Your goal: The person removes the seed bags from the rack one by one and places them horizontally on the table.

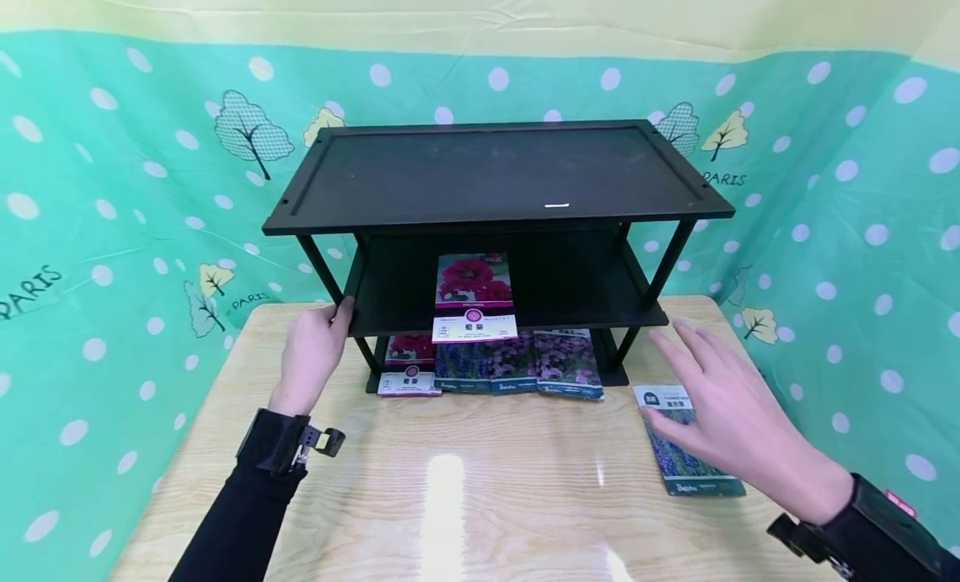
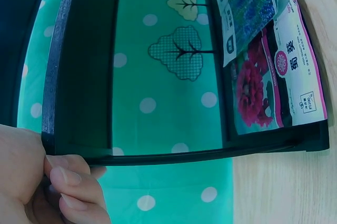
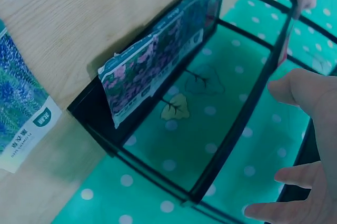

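Observation:
A black three-tier rack [image 1: 495,173] stands on the table. My left hand [image 1: 311,353] grips the front left corner of its middle shelf; in the left wrist view the fingers [image 2: 73,182] curl under that edge. My right hand [image 1: 720,407] is held with fingers spread just off the rack's right side, holding nothing. On the middle shelf lies a pink hollyhock seed packet [image 1: 474,294], overhanging the front. Another hollyhock packet [image 1: 408,382] and several purple and blue flower packets [image 1: 567,361] sit on the bottom shelf. A lavender seed packet [image 1: 693,474] lies under my right hand.
Light wood-grain table [image 1: 375,499] surrounds the rack's front and sides. A green polka-dot cloth [image 1: 112,232] hangs behind and along both sides, close to the rack. A small white mark [image 1: 557,205] shows on the top shelf's front edge.

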A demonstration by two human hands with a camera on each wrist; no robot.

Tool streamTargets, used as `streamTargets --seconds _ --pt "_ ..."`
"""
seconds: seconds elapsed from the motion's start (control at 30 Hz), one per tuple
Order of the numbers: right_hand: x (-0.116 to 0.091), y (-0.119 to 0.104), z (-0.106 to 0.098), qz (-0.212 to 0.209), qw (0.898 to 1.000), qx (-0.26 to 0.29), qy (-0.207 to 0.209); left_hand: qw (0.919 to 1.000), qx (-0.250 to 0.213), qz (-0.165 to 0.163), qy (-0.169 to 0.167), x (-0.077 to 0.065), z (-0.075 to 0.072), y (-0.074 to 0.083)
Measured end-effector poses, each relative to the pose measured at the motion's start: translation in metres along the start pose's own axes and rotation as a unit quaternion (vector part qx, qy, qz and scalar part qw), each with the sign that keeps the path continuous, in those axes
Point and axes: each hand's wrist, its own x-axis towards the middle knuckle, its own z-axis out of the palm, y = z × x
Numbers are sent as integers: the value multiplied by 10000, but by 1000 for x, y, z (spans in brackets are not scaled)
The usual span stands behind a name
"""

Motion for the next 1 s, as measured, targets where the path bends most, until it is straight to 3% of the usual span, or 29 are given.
streamTargets --seconds 0.13,0.27,0.77,1.0 --pt "10 -1 -1 -373 9992 -141 89 10000 -3 -10 -8 0 2 -1" --pt "18 -3 -2 -414 9991 -86 -32 10000 -25 -23 -18 -1 4 -2" --pt "35 -11 -9 -147 9981 439 -394 9998 -89 -114 -139 -1 1 -2" --pt "43 -16 -11 303 9911 889 -941 9999 -44 -77 -125 -1 0 -2"
